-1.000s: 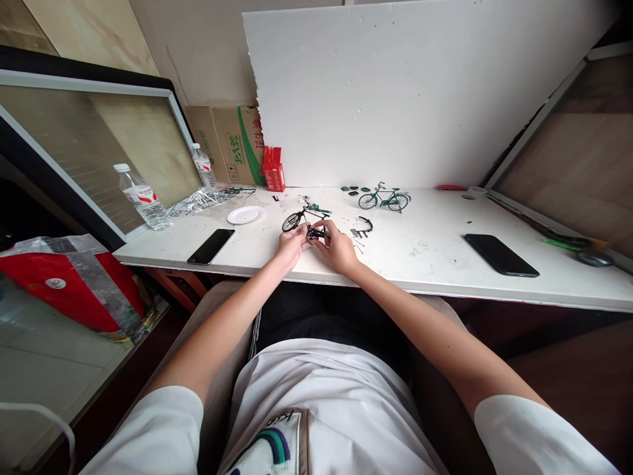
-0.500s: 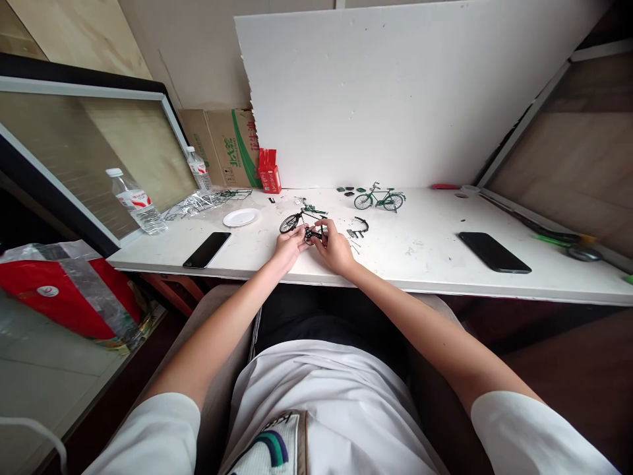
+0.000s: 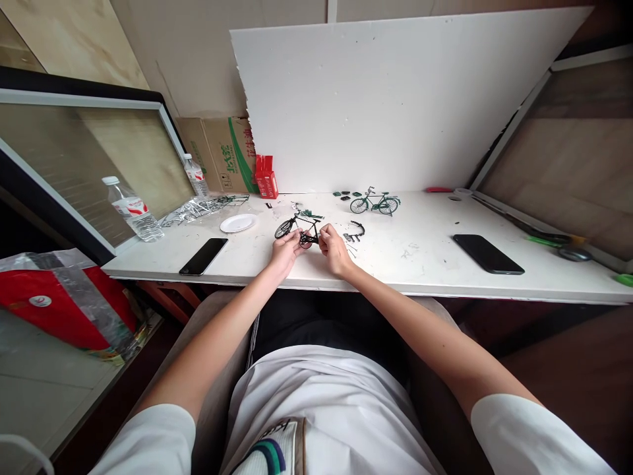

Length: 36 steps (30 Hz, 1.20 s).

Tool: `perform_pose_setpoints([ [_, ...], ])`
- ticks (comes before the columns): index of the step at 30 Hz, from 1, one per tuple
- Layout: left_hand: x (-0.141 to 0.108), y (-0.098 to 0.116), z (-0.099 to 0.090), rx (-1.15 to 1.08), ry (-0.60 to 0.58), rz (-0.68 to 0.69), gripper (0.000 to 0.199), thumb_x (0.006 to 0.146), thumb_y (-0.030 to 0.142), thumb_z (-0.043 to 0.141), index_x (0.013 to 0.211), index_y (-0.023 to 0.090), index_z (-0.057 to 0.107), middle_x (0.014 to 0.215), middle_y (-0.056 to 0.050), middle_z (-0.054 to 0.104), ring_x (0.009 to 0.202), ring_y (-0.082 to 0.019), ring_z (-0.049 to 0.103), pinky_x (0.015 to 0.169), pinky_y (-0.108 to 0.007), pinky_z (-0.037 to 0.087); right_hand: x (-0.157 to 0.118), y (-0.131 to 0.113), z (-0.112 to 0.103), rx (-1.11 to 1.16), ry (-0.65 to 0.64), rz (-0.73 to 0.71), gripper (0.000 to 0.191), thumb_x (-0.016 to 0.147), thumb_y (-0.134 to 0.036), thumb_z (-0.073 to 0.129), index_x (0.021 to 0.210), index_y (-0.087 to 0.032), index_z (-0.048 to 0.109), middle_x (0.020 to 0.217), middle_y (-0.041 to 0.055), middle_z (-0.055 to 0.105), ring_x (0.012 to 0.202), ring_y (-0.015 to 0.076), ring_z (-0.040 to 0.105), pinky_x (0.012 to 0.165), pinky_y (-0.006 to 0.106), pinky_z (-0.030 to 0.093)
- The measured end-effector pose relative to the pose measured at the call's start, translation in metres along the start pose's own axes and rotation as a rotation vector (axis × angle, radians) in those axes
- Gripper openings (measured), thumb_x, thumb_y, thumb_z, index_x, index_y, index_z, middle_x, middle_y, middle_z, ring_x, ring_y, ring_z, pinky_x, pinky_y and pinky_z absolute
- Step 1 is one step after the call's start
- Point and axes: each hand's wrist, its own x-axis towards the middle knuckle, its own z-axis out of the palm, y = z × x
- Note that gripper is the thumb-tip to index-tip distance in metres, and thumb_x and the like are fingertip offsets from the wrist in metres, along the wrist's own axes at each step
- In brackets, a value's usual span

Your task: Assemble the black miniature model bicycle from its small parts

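Note:
A black model bicycle (image 3: pixel 308 223) is tilted just above the table's front part, its spoked front wheel pointing left. My left hand (image 3: pixel 287 253) grips it from below, near the pedals, with fingers closed. At its rear end my right hand (image 3: pixel 335 249) is curled into a closed grip; the fingertips and the part between them are hidden. Right of that hand lie a curved black piece (image 3: pixel 357 228) and small black parts. Farther back, a finished-looking green model bicycle (image 3: pixel 374 202) stands upright. A green part (image 3: pixel 311 214) lies behind the held bicycle.
Two phones, one left (image 3: pixel 204 256) and one right (image 3: pixel 487 253), lie on the white table (image 3: pixel 395 264). A white plate (image 3: pixel 239 223), plastic wrap (image 3: pixel 190 210), water bottles (image 3: pixel 132 211) and a red box (image 3: pixel 266 178) are at the left. A white board (image 3: pixel 395 99) stands behind.
My right hand has drawn its fingers in from a spread pinch over the bicycle's rear to a closed curl at the rear end. The view has shifted slightly.

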Motion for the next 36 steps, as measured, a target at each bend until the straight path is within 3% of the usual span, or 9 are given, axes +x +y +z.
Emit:
perform_pose_setpoints([
  [3,0.001,-0.002,0.0,-0.021,0.035,0.017,0.025,0.088,0.011,0.079,0.113,0.01,0.075,0.11,-0.014,0.079,0.106,-0.021,0.077,0.109,-0.044,0.057,0.002,-0.002,0.0,0.101,0.025,0.013,0.031,0.11,-0.044,0.026,0.095,-0.026,0.046,0.084,0.0026,0.059,0.077,0.0207,0.057,0.073,0.033,0.049],
  [7,0.002,-0.002,-0.001,-0.01,0.057,0.031,0.028,0.086,0.006,0.079,0.114,0.011,0.075,0.111,-0.012,0.079,0.104,-0.02,0.077,0.111,-0.045,0.057,0.006,-0.004,0.0,0.073,0.139,-0.029,0.035,0.11,-0.051,0.036,0.095,-0.024,0.054,0.098,0.0074,0.061,0.095,0.0225,0.059,0.089,0.037,0.051],
  [10,0.002,-0.003,-0.001,0.002,0.084,0.075,0.024,0.086,0.003,0.076,0.108,0.011,0.076,0.118,-0.014,0.079,0.109,-0.022,0.077,0.112,-0.047,0.056,0.008,0.001,0.002,0.138,0.188,0.023,0.035,0.11,-0.055,0.039,0.102,-0.024,0.053,0.096,0.0062,0.06,0.087,0.021,0.06,0.082,0.036,0.054],
  [13,0.003,-0.006,0.0,0.044,0.182,0.157,0.023,0.085,0.003,0.077,0.106,0.012,0.077,0.12,-0.014,0.08,0.121,-0.025,0.074,0.113,-0.047,0.055,0.008,0.006,0.006,0.279,0.207,0.073,0.034,0.109,-0.058,0.04,0.111,-0.025,0.047,0.09,0.0028,0.06,0.074,0.0179,0.061,0.068,0.033,0.056],
  [16,0.004,-0.01,0.0,0.053,0.236,0.205,0.024,0.084,0.007,0.079,0.108,0.013,0.078,0.113,-0.013,0.082,0.126,-0.026,0.072,0.114,-0.047,0.054,0.007,0.008,0.008,0.36,0.225,0.066,0.036,0.106,-0.059,0.047,0.119,-0.025,0.048,0.097,0.0045,0.065,0.082,0.0189,0.068,0.067,0.033,0.06],
  [21,0.005,-0.011,-0.002,0.035,0.234,0.228,0.021,0.085,0.008,0.079,0.106,0.013,0.077,0.115,-0.013,0.082,0.129,-0.026,0.071,0.116,-0.046,0.053,0.007,0.002,0.004,0.247,0.139,0.054,0.038,0.103,-0.053,0.056,0.117,-0.022,0.071,0.12,0.0128,0.075,0.107,0.0249,0.073,0.079,0.036,0.063],
  [26,0.006,-0.011,-0.003,0.019,0.231,0.264,0.018,0.09,0.006,0.074,0.106,0.012,0.075,0.118,-0.014,0.081,0.121,-0.024,0.074,0.111,-0.044,0.057,0.006,-0.002,0.001,0.159,0.138,0.015,0.03,0.099,-0.044,0.063,0.109,-0.022,0.081,0.115,0.0109,0.08,0.105,0.0255,0.074,0.075,0.034,0.06],
  [36,0.007,-0.013,-0.004,0.052,0.228,0.263,0.012,0.089,0.008,0.076,0.1,0.012,0.076,0.112,-0.012,0.082,0.116,-0.023,0.076,0.11,-0.041,0.058,0.006,0.001,0.002,0.043,0.147,0.014,0.027,0.1,-0.041,0.064,0.108,-0.022,0.082,0.109,0.0098,0.081,0.093,0.0239,0.07,0.081,0.038,0.058],
])
